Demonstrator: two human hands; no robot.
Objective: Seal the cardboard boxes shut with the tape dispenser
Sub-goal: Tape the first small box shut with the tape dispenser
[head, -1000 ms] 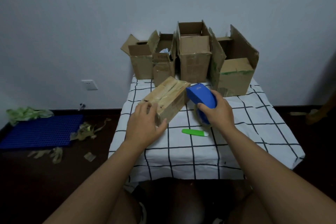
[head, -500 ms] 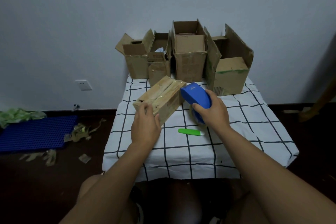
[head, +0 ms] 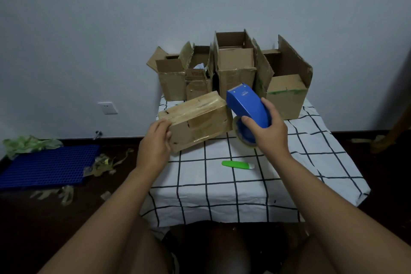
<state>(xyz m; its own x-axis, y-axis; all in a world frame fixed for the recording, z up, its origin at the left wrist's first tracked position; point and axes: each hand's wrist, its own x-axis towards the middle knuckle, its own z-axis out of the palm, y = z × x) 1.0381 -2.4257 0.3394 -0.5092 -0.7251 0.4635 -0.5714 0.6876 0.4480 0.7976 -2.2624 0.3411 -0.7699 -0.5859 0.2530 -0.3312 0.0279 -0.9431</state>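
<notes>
**Taped box held at the table, dispenser raised beside it**

Head view: A person is sitting at a small table covered by a white cloth with black grid lines (head: 244, 187). The left hand (head: 155, 144) is gripping the near left corner of a closed cardboard box (head: 198, 120), its fingers curling over the end face and the thumb lying along the top edge. This box is lying on its side at an angle on the left half of the cloth, and glossy clear tape is showing across its top and front. The right hand (head: 270, 133) is wrapping around a blue tape dispenser (head: 246, 104), fingers over the top of the housing and thumb on the near side; the dispenser's front end is sitting just beside the box's right end, whether touching cannot be told. A roll of clear tape (head: 242, 138) is showing beneath the housing. A green utility knife (head: 238, 164) is lying flat on the cloth, nearer the person than both hands. Four open cardboard boxes (head: 235, 73) are standing in a row at the back of the table against the wall, flaps up. On the dark floor to the left, a blue plastic grid mat (head: 49, 164) is lying with crumpled scraps of used tape (head: 104, 162) around it.
</notes>
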